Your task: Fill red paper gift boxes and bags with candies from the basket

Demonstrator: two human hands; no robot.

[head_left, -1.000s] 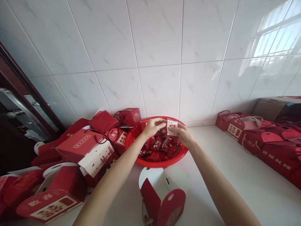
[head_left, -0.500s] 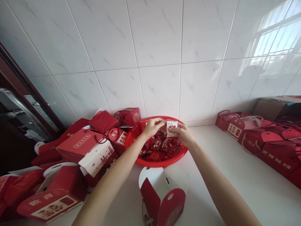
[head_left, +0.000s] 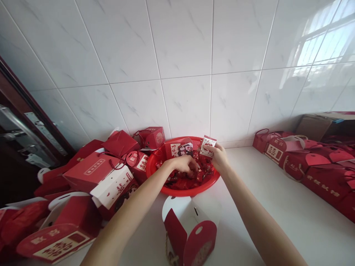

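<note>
My right hand (head_left: 219,157) pinches a small white-and-red printed packet (head_left: 208,146) above the right rim of a red plastic basket (head_left: 181,192). My left hand (head_left: 184,165) is down inside the basket, its fingers curled among red wrapped candies (head_left: 203,170). What its fingertips hold, if anything, is hidden. A printed card-like piece (head_left: 181,148) leans at the basket's back. Just in front of the basket stands a red gift box (head_left: 180,231) with its top flaps apart, its white inside showing and a rope handle hanging at its left.
Red gift boxes (head_left: 83,168) are heaped on the left, some with white panels. More red boxes (head_left: 313,173) line the right side, near a brown cardboard carton (head_left: 313,125). A tiled wall (head_left: 188,107) rises behind the white counter (head_left: 249,184).
My left hand has moved down from beside the packet into the candies. My right hand has drawn the packet slightly right and up, tilting it.
</note>
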